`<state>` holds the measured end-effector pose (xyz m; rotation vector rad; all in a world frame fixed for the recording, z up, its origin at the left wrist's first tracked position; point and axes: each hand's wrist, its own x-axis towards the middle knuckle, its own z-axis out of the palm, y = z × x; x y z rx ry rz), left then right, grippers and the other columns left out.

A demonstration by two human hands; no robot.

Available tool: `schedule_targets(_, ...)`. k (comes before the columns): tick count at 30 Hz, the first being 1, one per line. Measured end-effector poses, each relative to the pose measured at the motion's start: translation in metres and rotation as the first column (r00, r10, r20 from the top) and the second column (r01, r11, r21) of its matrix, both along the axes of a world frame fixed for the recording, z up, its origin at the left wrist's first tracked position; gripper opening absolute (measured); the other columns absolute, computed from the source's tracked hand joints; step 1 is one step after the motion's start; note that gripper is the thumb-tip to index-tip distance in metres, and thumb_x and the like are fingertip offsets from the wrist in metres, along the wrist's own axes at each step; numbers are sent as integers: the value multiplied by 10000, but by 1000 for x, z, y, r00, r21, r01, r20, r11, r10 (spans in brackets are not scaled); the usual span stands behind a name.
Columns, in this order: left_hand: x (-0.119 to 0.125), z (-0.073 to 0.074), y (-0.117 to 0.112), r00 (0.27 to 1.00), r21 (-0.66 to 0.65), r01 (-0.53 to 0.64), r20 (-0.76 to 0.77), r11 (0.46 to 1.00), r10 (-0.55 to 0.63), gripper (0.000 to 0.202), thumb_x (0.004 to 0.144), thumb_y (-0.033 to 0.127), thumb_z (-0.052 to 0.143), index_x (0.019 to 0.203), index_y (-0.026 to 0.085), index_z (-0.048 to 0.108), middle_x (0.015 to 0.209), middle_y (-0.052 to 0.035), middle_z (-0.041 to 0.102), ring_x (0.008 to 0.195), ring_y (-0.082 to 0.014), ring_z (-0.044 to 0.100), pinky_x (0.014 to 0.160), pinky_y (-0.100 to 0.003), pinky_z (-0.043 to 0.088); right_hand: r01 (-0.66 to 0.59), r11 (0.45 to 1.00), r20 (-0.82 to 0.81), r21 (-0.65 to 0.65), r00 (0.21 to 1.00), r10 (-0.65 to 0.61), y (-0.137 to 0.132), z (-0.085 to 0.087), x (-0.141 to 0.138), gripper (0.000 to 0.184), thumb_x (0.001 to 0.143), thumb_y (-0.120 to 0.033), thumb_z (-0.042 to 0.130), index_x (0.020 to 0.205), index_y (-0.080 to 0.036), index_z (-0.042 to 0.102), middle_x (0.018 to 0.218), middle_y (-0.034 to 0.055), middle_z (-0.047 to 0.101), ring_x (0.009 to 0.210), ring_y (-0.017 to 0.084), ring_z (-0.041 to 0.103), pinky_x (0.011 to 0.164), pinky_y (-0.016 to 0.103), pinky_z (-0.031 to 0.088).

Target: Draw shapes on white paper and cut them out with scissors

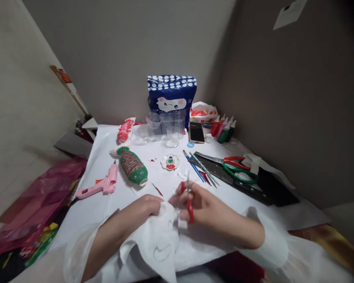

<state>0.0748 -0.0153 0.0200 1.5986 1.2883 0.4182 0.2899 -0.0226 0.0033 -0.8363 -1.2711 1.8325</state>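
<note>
My right hand [205,210] is closed on small red-handled scissors [189,198], blades pointing up and away from me. My left hand [149,206] is closed on a white sheet of fabric or paper [157,237] with pencil outlines drawn on it. The scissors meet the sheet's upper edge between my two hands. Both hands are low at the near edge of a white-covered table [247,200].
A pink glue gun [98,185], a green and red fish-shaped bottle craft [132,166], a small paint palette [170,162], brushes [199,167], large red and green scissors [234,167] on a black board, a phone [196,132], paint bottles [223,129], clear cups [165,125], a blue dotted bag [171,96].
</note>
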Motion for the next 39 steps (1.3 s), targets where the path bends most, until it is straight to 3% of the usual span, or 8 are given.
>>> schedule_targets(5,-3,0,-6,972,-444,6,213,896,99,254,597,195,496,789,206,662,693,5,604,627,-174,556,601,-279,455,-57,998,196,-41,978,64,-6,-12,-14,450,592,-329,857,857,-219,509,551,-110,492,489,83,436,535,227,410)
schedule_targets(11,1,4,-9,998,-327,-58,-24,943,54,148,747,341,637,784,201,663,728,3,624,661,-176,551,575,-258,406,80,980,379,185,914,-146,19,-5,16,209,725,-223,701,876,-212,557,582,-79,484,516,104,426,506,219,343)
schedule_targets(14,8,-2,-8,990,-381,70,142,922,-16,376,771,513,656,887,156,686,774,-23,657,671,-177,563,600,-263,411,22,952,472,305,865,-171,23,1,25,96,728,-156,657,764,-203,582,595,-50,507,566,121,424,530,235,317)
schedule_targets(21,29,-6,-17,951,-172,167,287,971,-113,260,772,340,669,957,166,726,922,-37,708,867,-223,593,770,-303,462,-259,890,612,376,790,-29,-3,1,-1,175,629,-37,607,538,-163,526,512,-80,343,520,81,281,481,226,223)
schedule_targets(27,26,-16,-26,994,-208,-27,101,978,49,287,683,343,719,891,145,721,786,-27,701,800,-229,616,738,-308,470,-453,853,612,260,760,218,-4,12,2,184,795,-109,573,826,-164,746,656,-36,635,599,98,546,559,170,410)
schedule_targets(29,21,-20,-26,997,-233,-40,57,972,55,349,693,371,718,959,147,697,792,-21,700,762,-215,627,711,-297,466,-466,868,702,168,675,227,16,27,10,160,837,-171,615,854,-170,774,661,-23,694,593,112,613,538,163,444)
schedule_targets(34,21,-17,-25,992,-277,-78,-115,958,47,380,703,403,701,1007,182,645,896,-34,707,758,-226,668,673,-299,462,-114,885,851,452,354,-389,126,62,37,360,1008,-392,464,1111,-134,693,1116,128,707,1022,243,650,850,328,508)
schedule_targets(39,27,-11,-25,973,-359,-157,-218,920,81,352,679,380,704,997,237,655,764,10,678,666,-207,636,596,-279,422,52,829,830,557,-11,-557,229,47,49,365,956,-344,613,1274,-169,573,1294,110,589,1100,271,613,916,491,521)
